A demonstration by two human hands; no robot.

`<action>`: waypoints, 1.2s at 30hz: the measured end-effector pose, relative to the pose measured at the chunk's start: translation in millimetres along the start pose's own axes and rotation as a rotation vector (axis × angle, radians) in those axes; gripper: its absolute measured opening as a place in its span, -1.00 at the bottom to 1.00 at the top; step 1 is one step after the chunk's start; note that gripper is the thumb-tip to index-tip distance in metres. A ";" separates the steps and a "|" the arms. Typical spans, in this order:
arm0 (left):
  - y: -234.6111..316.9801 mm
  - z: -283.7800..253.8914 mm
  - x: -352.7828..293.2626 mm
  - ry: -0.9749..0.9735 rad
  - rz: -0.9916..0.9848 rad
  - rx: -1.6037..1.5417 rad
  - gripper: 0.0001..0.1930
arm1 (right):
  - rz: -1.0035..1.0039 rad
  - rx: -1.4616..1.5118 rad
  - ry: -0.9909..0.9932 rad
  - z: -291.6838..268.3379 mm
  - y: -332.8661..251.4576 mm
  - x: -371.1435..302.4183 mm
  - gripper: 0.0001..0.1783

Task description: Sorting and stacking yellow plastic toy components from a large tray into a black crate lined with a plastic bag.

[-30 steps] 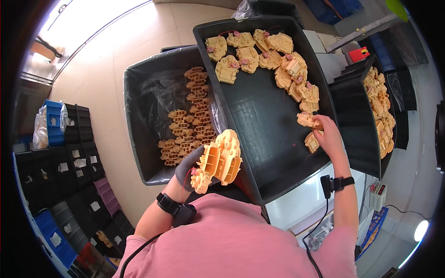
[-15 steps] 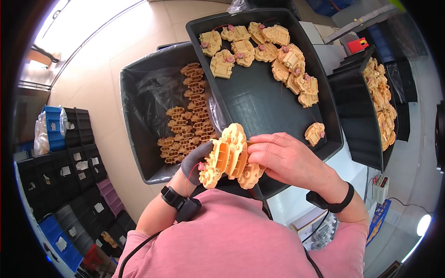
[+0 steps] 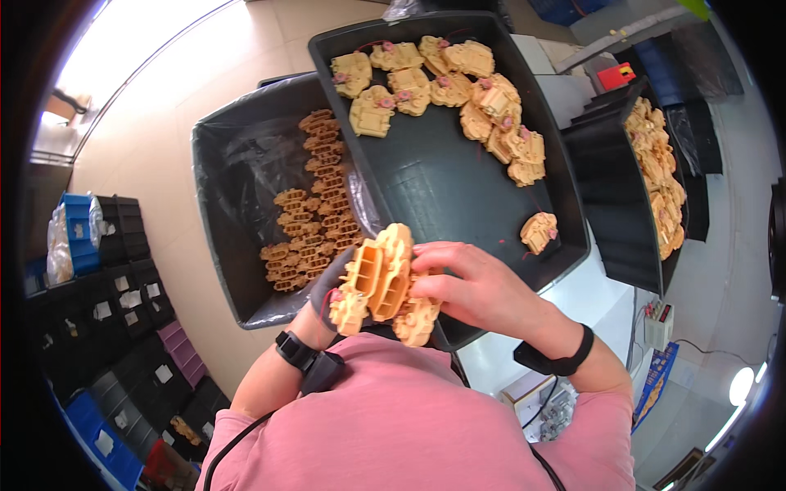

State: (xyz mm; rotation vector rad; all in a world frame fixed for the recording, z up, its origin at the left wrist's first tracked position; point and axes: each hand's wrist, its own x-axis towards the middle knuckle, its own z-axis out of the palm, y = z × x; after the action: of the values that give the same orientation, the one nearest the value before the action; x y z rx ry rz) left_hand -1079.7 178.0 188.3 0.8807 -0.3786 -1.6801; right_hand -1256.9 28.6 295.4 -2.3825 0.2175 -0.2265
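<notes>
A cluster of yellow plastic housings with open compartments and lobed edges is held in front of my chest. My left hand, in a dark grey glove, grips them from the left; its fingers are mostly hidden behind them. A small pink-red round piece with a thin red wire shows at their left side. My bare right hand closes on the right side of the cluster, its fingertips bent against the pieces. How many housings are stacked together I cannot tell.
Beyond my hands, a black tray holds similar housings with pink pieces along its far and right sides. To the left, a plastic-lined black bin contains rows of housings. Another black crate of housings stands at right. Stacked crates line the left.
The whole scene has shifted slightly left as the view moved. The housings have turned a little in my hands, which both still hold them.
</notes>
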 end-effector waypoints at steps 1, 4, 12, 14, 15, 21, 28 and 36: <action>-0.8 -5.1 0.6 -0.035 -0.086 -0.310 -0.51 | -0.021 -0.011 0.019 6.0 1.0 -0.8 -0.66; -0.8 -7.3 1.9 -0.073 -0.096 -0.344 -0.44 | -0.049 -0.044 0.048 10.9 1.6 -6.7 -0.50; -7.9 -20.0 2.2 0.009 -0.209 -0.856 -0.51 | 1.100 -0.352 0.178 -48.3 134.5 -96.4 -0.08; -14.9 -28.1 1.8 0.049 -0.221 -0.849 -0.49 | 1.516 -0.219 -0.028 -45.3 184.1 -136.7 0.12; -10.9 -26.0 -1.4 0.031 -0.196 -0.846 -0.47 | 1.649 -0.051 -0.019 -37.7 184.4 -133.6 0.13; -14.2 -48.8 -31.1 0.083 -0.236 -1.080 -0.42 | 1.424 -0.010 0.052 -6.2 186.5 -142.1 0.14; 9.2 -51.3 -44.0 -0.318 -0.052 -1.031 -0.31 | 0.800 0.875 0.076 20.2 18.7 -14.9 0.00; 19.5 -124.1 -109.1 -0.088 -0.044 -0.929 -0.42 | 0.556 1.015 -0.018 113.7 -65.1 68.1 -0.13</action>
State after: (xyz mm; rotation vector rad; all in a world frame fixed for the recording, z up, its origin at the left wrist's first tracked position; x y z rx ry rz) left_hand -968.8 298.0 156.9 0.1214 0.3637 -1.6757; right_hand -1159.4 135.0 264.5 -1.2573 0.5825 -0.0243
